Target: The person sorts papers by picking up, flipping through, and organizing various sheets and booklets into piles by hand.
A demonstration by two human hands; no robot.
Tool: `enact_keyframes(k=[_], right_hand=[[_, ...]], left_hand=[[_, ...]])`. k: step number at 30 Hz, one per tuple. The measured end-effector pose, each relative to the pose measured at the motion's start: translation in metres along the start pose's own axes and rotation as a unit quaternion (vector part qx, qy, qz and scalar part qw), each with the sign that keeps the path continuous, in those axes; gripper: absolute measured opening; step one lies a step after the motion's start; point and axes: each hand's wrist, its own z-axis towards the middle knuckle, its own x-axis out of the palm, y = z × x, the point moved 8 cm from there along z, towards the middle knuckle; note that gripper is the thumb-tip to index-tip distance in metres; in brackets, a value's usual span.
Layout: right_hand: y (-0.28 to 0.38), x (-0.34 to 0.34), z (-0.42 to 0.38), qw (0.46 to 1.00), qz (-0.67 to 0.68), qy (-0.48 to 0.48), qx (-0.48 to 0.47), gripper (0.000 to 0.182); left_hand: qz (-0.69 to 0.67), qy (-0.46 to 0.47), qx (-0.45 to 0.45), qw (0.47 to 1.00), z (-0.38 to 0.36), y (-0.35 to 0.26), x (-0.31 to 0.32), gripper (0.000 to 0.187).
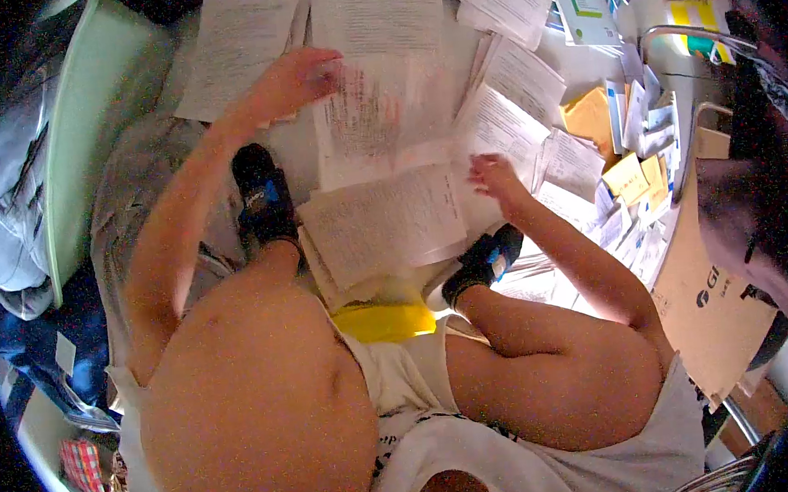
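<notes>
A printed sheet of paper, smeared by motion, lies between my hands. My left hand has its fingers bent together at the sheet's upper left edge, closed on it. My right hand hovers right of the sheet, close to a stack of printed papers. Its fingers are bent and blurred, and I cannot tell whether they grip anything. Nearer to me, a pile of printed pages rests between my feet. Beyond the blurred sheet lies another printed page.
More printed papers lie at the far left, with another stack at the far right. Envelopes and loose mail crowd the right side. A yellow item sits close to me. A cardboard box stands at right, a pale green panel at left.
</notes>
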Motion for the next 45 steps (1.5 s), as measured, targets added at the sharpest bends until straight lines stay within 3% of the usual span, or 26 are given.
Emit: enact_keyframes(k=[1, 2, 3, 5, 6, 8, 9, 11, 12, 13, 15, 17, 24, 29, 36, 37, 39, 42, 43, 44, 45], right_hand=[[0.005, -0.024, 0.005, 0.99, -0.08, -0.119, -0.016, 0.041], [0.039, -0.035, 0.002, 0.948, -0.171, -0.176, -0.204, 0.046], [0.072, -0.034, -0.018, 0.86, -0.252, -0.226, -0.382, 0.052], [0.139, -0.002, -0.064, 0.808, -0.284, -0.152, -0.494, 0.055], [0.163, 0.007, -0.077, 0.808, -0.285, -0.151, -0.494, 0.055], [0.191, 0.04, -0.099, 0.795, -0.267, -0.012, -0.544, 0.054], [0.191, 0.042, -0.096, 0.794, -0.269, -0.008, -0.545, 0.054], [0.166, 0.044, -0.061, 0.881, -0.289, 0.022, -0.373, 0.051], [0.163, 0.046, -0.059, 0.881, -0.289, 0.023, -0.375, 0.051], [0.159, 0.047, -0.057, 0.897, -0.25, 0.032, -0.362, 0.05], [0.155, 0.049, -0.062, 0.912, -0.21, 0.039, -0.35, 0.05], [0.154, 0.045, -0.071, 0.936, -0.102, 0.037, -0.334, 0.047], [0.134, 0.036, -0.061, 0.941, -0.079, 0.023, -0.33, 0.039], [0.129, 0.032, -0.055, 0.937, -0.064, 0.01, -0.343, 0.038], [0.121, 0.031, -0.05, 0.953, -0.036, 0.014, -0.3, 0.037], [0.106, 0.023, -0.035, 0.951, -0.082, -0.034, -0.297, 0.037], [0.105, 0.027, -0.039, 0.969, -0.015, 0.02, -0.247, 0.037], [0.088, 0.024, -0.027, 0.973, -0.024, 0.035, -0.227, 0.035], [0.08, 0.022, -0.021, 0.972, -0.068, 0.037, -0.223, 0.033], [0.082, 0.021, -0.025, 0.971, -0.019, 0.059, -0.231, 0.029], [0.082, 0.009, -0.019, 0.971, -0.019, 0.05, -0.235, 0.029]], left_hand=[[0.0, 0.039, 0.035, 0.999, 0.008, -0.005, 0.0, 0.048], [0.0, 0.078, 0.071, 0.994, 0.012, -0.011, 0.001, 0.047], [0.0, 0.077, 0.07, 0.995, 0.017, -0.021, -0.005, 0.047], [-0.047, 0.193, 0.108, 0.974, 0.024, -0.06, 0.004, 0.044], [-0.048, 0.192, 0.107, 0.974, 0.031, -0.077, 0.0, 0.044], [-0.005, 0.296, 0.112, 0.949, 0.034, -0.103, 0.015, 0.044], [-0.006, 0.294, 0.109, 0.95, 0.038, -0.104, 0.019, 0.044], [-0.063, 0.246, 0.172, 0.952, 0.044, -0.116, 0.015, 0.042], [-0.062, 0.245, 0.171, 0.952, 0.044, -0.125, 0.009, 0.042], [-0.112, 0.241, 0.082, 0.961, 0.044, -0.13, -0.003, 0.039], [-0.161, 0.233, -0.007, 0.959, 0.046, -0.118, -0.004, 0.037], [-0.292, 0.212, 0.0, 0.932, 0.049, -0.097, 0.005, 0.032], [-0.279, 0.232, -0.001, 0.932, 0.039, -0.088, 0.006, 0.033], [-0.401, 0.226, 0.002, 0.888, 0.018, -0.092, 0.01, 0.036], [-0.328, 0.249, -0.084, 0.907, -0.022, -0.051, 0.044, 0.054], [-0.31, 0.187, -0.102, 0.927, -0.032, -0.01, 0.071, 0.056], [-0.287, 0.119, -0.102, 0.945, -0.027, 0.008, 0.07, 0.059], [-0.089, 0.048, -0.05, 0.994, -0.025, -0.031, 0.041, 0.058], [-0.181, 0.073, -0.159, 0.968, -0.023, -0.039, 0.032, 0.056], [-0.269, 0.099, -0.265, 0.921, -0.028, -0.043, 0.034, 0.054], [-0.269, 0.1, -0.256, 0.923, -0.03, -0.043, 0.04, 0.054]])
